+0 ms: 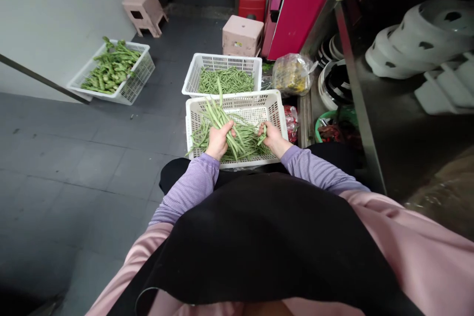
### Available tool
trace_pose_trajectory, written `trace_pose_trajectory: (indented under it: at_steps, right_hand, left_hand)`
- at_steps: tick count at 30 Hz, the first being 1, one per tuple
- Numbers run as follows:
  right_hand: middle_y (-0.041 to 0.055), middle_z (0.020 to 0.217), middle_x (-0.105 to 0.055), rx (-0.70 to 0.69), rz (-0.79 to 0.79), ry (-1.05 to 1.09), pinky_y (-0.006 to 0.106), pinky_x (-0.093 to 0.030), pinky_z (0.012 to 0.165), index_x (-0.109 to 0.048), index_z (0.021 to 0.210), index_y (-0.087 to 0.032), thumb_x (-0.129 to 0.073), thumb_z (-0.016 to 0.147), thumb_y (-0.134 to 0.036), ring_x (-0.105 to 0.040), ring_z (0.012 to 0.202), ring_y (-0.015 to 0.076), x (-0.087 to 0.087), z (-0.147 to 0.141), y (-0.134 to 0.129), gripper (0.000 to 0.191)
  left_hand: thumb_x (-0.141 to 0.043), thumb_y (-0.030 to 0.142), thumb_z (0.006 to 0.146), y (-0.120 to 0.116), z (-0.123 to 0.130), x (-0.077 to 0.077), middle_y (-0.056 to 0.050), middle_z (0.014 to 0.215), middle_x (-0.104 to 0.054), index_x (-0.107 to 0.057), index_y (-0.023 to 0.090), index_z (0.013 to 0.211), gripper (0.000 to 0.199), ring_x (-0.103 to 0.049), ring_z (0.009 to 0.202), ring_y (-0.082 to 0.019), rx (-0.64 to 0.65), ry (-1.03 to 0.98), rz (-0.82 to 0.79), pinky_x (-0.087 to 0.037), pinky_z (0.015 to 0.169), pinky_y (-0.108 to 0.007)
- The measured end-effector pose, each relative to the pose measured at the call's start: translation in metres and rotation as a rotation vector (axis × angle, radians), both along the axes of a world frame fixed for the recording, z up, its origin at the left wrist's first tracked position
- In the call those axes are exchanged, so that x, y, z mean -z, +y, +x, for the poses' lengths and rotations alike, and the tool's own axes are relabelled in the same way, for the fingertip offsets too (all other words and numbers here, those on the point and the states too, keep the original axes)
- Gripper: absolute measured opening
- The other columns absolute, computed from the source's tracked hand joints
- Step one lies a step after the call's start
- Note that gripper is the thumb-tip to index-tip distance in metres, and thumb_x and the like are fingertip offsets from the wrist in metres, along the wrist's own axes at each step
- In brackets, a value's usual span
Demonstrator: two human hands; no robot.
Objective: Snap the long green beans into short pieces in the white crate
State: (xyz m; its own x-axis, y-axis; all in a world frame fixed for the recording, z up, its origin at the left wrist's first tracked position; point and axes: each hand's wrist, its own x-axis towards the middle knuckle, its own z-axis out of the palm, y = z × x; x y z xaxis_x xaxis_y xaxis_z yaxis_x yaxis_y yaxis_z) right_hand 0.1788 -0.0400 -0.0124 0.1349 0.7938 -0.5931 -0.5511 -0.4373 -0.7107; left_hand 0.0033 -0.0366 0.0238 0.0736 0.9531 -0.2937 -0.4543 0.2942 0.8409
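My left hand [219,141] is closed around a bunch of long green beans [222,119], which stick up and out of the fist on both sides. To its right my right hand [270,137] is closed on a few short green bean pieces [262,136]. Both hands are over the near white plastic basket [272,100], where more long green beans [199,138] lie in a loose heap. Just behind it a second white basket [189,75] holds short green bean pieces [227,81].
At the left, a white basket [138,75] of green stalks [111,69] rests on the grey floor. Pink stools [242,34] and a red bin [252,0] stand behind. To the right are a bagged yellow item [293,74], a green basin [319,131] and a metal shelf [392,123] with stacked white containers.
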Motion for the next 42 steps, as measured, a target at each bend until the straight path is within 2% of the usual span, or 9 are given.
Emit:
trace_pose_trajectory:
  at_steps: [2, 5, 9, 16, 20, 30, 33, 37, 42]
  right_hand:
    - [-0.0051, 0.052, -0.05, -0.031, -0.068, -0.016, 0.016, -0.041, 0.04, -0.044, 0.075, -0.02, -0.05, 0.095, -0.02, -0.046, 0.04, 0.0076, -0.002, -0.001, 0.002, 0.022]
    - [0.0024, 0.064, -0.064, -0.325, -0.055, 0.058, 0.023, -0.052, 0.049, -0.052, 0.082, -0.017, -0.057, 0.094, -0.023, -0.059, 0.051, 0.0121, -0.007, -0.011, -0.003, 0.014]
    - [0.0, 0.065, -0.063, -0.593, 0.046, 0.112, 0.023, -0.052, 0.05, -0.056, 0.083, -0.016, -0.072, 0.085, -0.026, -0.055, 0.048, 0.0098, -0.012, -0.019, -0.013, 0.019]
    - [-0.004, 0.057, -0.052, -0.745, 0.017, 0.114, 0.02, -0.041, 0.045, -0.054, 0.073, -0.016, -0.079, 0.076, -0.03, -0.044, 0.045, 0.0064, -0.013, 0.0, -0.021, 0.029]
    - [-0.0048, 0.054, -0.048, -0.845, 0.038, 0.091, 0.021, -0.037, 0.043, -0.051, 0.071, -0.016, -0.079, 0.077, -0.036, -0.041, 0.045, 0.0064, -0.024, 0.002, -0.028, 0.034]
    - [-0.0023, 0.049, -0.049, -1.028, 0.047, -0.055, 0.022, -0.03, 0.037, -0.052, 0.065, -0.018, -0.077, 0.077, -0.04, -0.041, 0.04, 0.0091, -0.039, -0.011, -0.029, 0.036]
    - [-0.0035, 0.05, -0.047, -0.939, 0.026, 0.025, 0.022, -0.032, 0.039, -0.052, 0.068, -0.018, -0.076, 0.078, -0.039, -0.04, 0.041, 0.0088, -0.036, -0.01, -0.03, 0.033]
    - [-0.0061, 0.051, -0.04, -0.52, 0.073, 0.098, 0.021, -0.036, 0.043, -0.046, 0.071, -0.02, -0.068, 0.086, -0.04, -0.036, 0.042, 0.0076, -0.027, -0.014, -0.023, 0.034]
    - [-0.0057, 0.048, -0.036, -0.084, -0.064, -0.074, 0.022, -0.036, 0.042, -0.037, 0.068, -0.022, -0.047, 0.099, -0.036, -0.033, 0.04, 0.0098, -0.008, -0.007, 0.001, 0.035]
  left_hand:
    - [-0.081, 0.027, 0.066, -0.002, 0.002, 0.0, 0.001, 0.058, -0.061, -0.062, 0.013, 0.074, 0.026, -0.054, 0.045, -0.007, 0.048, -0.02, -0.074, -0.046, 0.047, -0.021]
    - [-0.079, 0.023, 0.07, -0.002, 0.004, 0.004, 0.001, 0.051, -0.058, -0.06, 0.011, 0.071, 0.022, -0.052, 0.041, -0.008, 0.143, -0.038, -0.246, -0.045, 0.046, -0.021]
    - [-0.076, 0.015, 0.074, -0.003, 0.005, 0.011, 0.001, 0.047, -0.055, -0.059, 0.01, 0.069, 0.018, -0.049, 0.038, -0.008, 0.179, 0.055, -0.359, -0.041, 0.042, -0.021]
    - [-0.07, 0.011, 0.077, 0.008, -0.007, 0.008, 0.003, 0.055, -0.054, -0.064, 0.01, 0.082, 0.008, -0.044, 0.039, -0.005, 0.141, -0.076, -0.398, -0.036, 0.04, -0.019]
    - [-0.069, 0.014, 0.078, 0.013, -0.015, 0.005, 0.004, 0.058, -0.053, -0.067, 0.009, 0.094, 0.017, -0.045, 0.041, -0.005, 0.187, -0.13, -0.328, -0.037, 0.041, -0.019]
    - [-0.077, 0.018, 0.071, 0.007, -0.01, 0.015, 0.004, 0.052, -0.052, -0.068, 0.008, 0.082, 0.017, -0.049, 0.045, -0.007, 0.333, -0.11, -0.252, -0.04, 0.045, -0.02]
    - [-0.075, 0.015, 0.072, 0.009, -0.011, 0.01, 0.002, 0.052, -0.055, -0.063, 0.01, 0.071, 0.013, -0.053, 0.046, -0.008, 0.208, -0.018, -0.243, -0.043, 0.048, -0.02]
    - [-0.077, 0.016, 0.069, 0.004, -0.007, 0.004, 0.002, 0.054, -0.058, -0.063, 0.01, 0.076, 0.016, -0.056, 0.048, -0.007, 0.064, 0.029, -0.139, -0.044, 0.05, -0.018]
    - [-0.078, 0.018, 0.067, -0.005, -0.003, 0.002, 0.001, 0.06, -0.062, -0.064, 0.012, 0.077, 0.019, -0.057, 0.05, -0.007, 0.07, 0.058, 0.049, -0.047, 0.053, -0.019]
